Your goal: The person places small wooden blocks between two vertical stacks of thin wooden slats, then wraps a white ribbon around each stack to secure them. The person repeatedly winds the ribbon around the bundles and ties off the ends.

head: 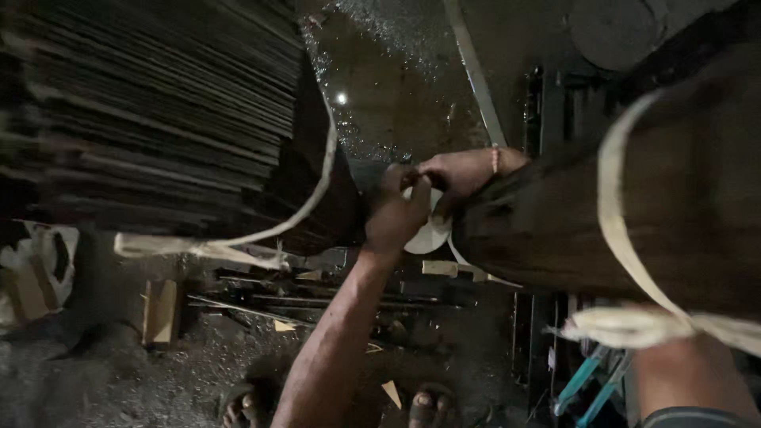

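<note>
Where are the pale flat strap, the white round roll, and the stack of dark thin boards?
pale flat strap (614, 214), head view, middle of its band.
white round roll (428, 235), head view, lower edge.
stack of dark thin boards (158, 111), head view, board edges.

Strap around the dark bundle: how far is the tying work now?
Done: one pale strap already circles the dark bundle, knotted below. In hand: left hand and right hand grip a second strap at the bundle's end. Left: that strap shows no finished knot yet.
</note>
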Available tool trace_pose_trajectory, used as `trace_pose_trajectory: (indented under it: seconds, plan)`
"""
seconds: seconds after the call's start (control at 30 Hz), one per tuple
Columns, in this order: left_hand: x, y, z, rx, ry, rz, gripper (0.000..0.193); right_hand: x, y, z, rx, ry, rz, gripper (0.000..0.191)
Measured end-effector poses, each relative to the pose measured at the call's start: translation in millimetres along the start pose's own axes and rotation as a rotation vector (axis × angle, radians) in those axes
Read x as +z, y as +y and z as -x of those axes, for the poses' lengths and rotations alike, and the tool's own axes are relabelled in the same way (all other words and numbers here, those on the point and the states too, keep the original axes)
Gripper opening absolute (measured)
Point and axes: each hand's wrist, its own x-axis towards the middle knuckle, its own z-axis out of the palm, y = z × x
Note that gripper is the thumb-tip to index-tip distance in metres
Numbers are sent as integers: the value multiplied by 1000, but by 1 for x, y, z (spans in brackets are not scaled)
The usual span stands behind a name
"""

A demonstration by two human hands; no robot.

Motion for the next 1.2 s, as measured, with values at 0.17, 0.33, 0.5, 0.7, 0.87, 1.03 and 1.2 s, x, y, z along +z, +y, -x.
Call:
trace_pose_trajectory:
  seconds: [0.17,0.33,0.5,0.7,0.87,1.03,1.2]
  plan:
    - [7,-7,-12,240,144,-253,35,11,17,-1,-68,236,-180,79]
    - [-1,6,47,493,31,-140,57,22,56,13,-214,414,-576,102]
    - [-9,21,77,655,-324,-223,114,27,79,40,56,641,-455,102]
    - [-6,46,66,526,-237,-295,104,30,55,96,85,664,-374,97]
    - [-1,37,41,398,-458,-169,81,56,62,101,123,824,-496,95]
    - [-1,33,14,527,-487,-173,84,73,86,77,43,1134,-639,92]
    - [-7,56,27,623,-426,-257,104,109,54,84,20,1376,-705,90]
